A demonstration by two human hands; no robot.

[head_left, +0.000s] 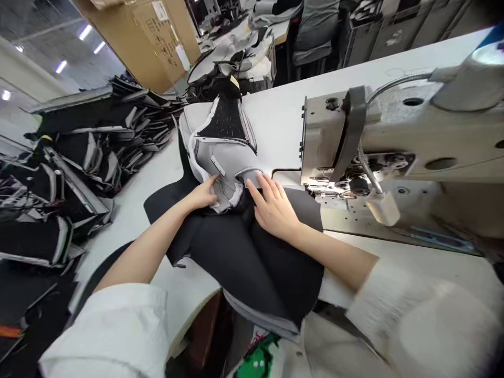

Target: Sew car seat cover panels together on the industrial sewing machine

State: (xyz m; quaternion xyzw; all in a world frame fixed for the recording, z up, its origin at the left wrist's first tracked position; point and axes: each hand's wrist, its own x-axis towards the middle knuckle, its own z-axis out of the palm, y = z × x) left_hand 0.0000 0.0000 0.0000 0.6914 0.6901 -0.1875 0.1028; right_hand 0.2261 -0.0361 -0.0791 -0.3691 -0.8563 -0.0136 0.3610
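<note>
A large black fabric piece [236, 257] with a grey underside lies over the white table and hangs past its front edge. Its far part is folded to show a grey lining [224, 155] with pale seams and a black panel. My left hand [205, 193] is at the left of the grey lining, thumb and fingers bent on its edge. Spread fingers of my right hand [274, 207] lie flat on the grey edge and black fabric to the right.
A sewing machine [405, 136] stands on the white table [275, 123] at the right. Stacked black and grey pieces [102, 126] fill the left side. A cardboard box [153, 42] and more fabric are behind.
</note>
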